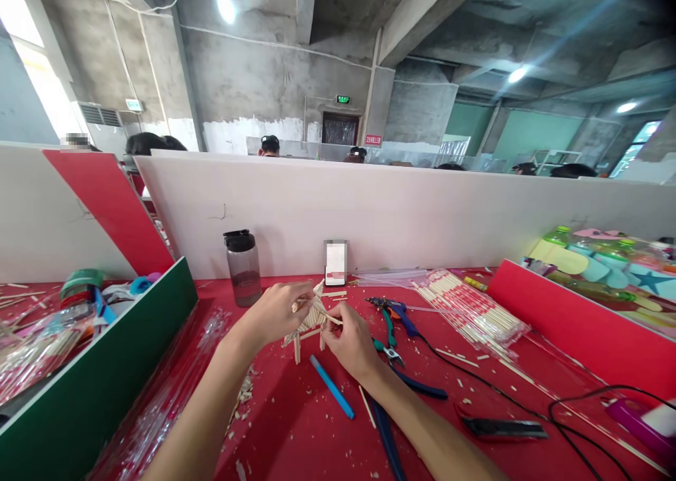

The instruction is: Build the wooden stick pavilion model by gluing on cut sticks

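A small four-legged model of pale wooden sticks (313,317) stands on the red tabletop between my hands. My left hand (282,308) is closed at its upper left, fingers curled against its top; a short stick end shows at the fingertips. On the model's right side, my right hand (347,336) pinches a thin wooden stick (334,320) that touches the upper part of the model. My fingers partly cover the model, so its exact shape is hard to see. Just below it lies a blue marker pen (332,387).
A water bottle (243,268) and an upright phone (336,263) stand at the back partition. On the right lie a glue gun (404,319), cutting pliers (391,354), bagged chopsticks (470,312), a black-handled tool (504,427) and a cable. Green (105,375) and red (575,340) dividers flank me.
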`<state>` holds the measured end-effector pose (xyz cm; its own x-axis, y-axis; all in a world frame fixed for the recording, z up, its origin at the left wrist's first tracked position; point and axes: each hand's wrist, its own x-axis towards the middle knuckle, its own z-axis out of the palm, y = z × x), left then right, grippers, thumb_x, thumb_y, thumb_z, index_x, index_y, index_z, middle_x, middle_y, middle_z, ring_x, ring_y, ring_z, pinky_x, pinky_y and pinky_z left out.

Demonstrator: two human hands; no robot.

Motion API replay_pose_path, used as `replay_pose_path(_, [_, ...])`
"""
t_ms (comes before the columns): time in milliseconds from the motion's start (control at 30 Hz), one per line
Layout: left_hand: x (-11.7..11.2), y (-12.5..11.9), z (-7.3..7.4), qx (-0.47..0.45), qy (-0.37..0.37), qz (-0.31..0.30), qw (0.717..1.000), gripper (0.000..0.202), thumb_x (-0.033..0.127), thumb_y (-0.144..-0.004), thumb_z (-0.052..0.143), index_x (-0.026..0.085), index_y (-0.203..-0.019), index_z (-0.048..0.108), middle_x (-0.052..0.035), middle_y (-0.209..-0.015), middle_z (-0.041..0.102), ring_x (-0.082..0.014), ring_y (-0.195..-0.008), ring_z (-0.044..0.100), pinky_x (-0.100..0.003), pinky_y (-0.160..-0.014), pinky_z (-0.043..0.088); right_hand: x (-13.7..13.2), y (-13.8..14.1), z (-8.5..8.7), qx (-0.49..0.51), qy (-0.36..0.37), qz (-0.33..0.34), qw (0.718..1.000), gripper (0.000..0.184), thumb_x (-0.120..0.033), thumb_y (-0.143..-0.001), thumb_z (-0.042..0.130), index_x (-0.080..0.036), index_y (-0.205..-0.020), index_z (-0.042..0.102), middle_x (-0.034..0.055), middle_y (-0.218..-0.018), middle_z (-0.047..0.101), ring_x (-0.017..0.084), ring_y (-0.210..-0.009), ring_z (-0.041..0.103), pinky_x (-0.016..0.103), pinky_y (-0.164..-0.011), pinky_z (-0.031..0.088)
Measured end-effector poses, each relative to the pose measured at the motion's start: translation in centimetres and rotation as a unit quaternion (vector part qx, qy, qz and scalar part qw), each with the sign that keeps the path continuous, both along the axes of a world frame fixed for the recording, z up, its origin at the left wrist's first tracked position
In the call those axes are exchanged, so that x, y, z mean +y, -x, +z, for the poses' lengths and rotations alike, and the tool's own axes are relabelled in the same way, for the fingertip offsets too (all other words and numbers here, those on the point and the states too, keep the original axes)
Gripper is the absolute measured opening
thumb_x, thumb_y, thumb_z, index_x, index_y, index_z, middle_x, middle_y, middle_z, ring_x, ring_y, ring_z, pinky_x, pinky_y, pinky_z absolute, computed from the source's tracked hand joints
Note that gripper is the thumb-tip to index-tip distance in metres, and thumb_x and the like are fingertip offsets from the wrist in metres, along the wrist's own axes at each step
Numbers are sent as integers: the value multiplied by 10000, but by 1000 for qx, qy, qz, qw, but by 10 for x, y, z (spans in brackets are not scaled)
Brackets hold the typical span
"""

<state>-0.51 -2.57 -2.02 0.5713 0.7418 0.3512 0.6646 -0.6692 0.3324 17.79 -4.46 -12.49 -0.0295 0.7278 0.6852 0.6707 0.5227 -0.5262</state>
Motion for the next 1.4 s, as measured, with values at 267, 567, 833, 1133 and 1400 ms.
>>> replay_pose_path(267, [-2,2,-1,-24,10,0,1000,252,264,-926,458,209,-945,703,-72,-921,753,-207,-753,672,-265,-668,423,-6,-2,2,-21,15,4,1000,213,-37,-739,477,-213,-853,512,27,-820,621,194,-785,595,269,-693,422])
replay_pose_path(567, [-9,1,0,-42,19,-26,999,279,321,-956,438,212,-963,696,-100,-1040,738,-239,-966,682,-297,-841,491,-29,-2,8,33,47,50,997,156,-141,-860,536,-213,-996,562,45,-905,660,210,-847,631,296,-758,485])
replay_pose_path(833, [-68,-7,0,-167,3,72,983,271,398,-953,495,207,-943,687,-72,-922,720,-212,-825,662,-273,-760,487,-33,-12,7,81,70,76,991,494,-124,-802,559,-225,-1285,524,94,-1167,663,257,-1081,636,399,-941,506])
replay_pose_path(1133, [-69,-43,-84,-463,261,91,842,517,666,-692,723,155,-655,650,5,-509,579,-100,-386,472,-212,-417,322,-30,-17,-15,99,162,128,973,565,-161,-803,624,-211,-1350,494,127,-1183,696,276,-1088,673,399,-923,528])
replay_pose_path(1400, [-66,-57,-97,-556,303,121,764,473,572,-596,826,145,-765,714,-16,-634,664,-102,-461,532,-201,-450,351,-19,-6,-16,65,158,118,978,425,-129,-804,612,-175,-1226,587,108,-974,758,282,-923,717,363,-805,533])
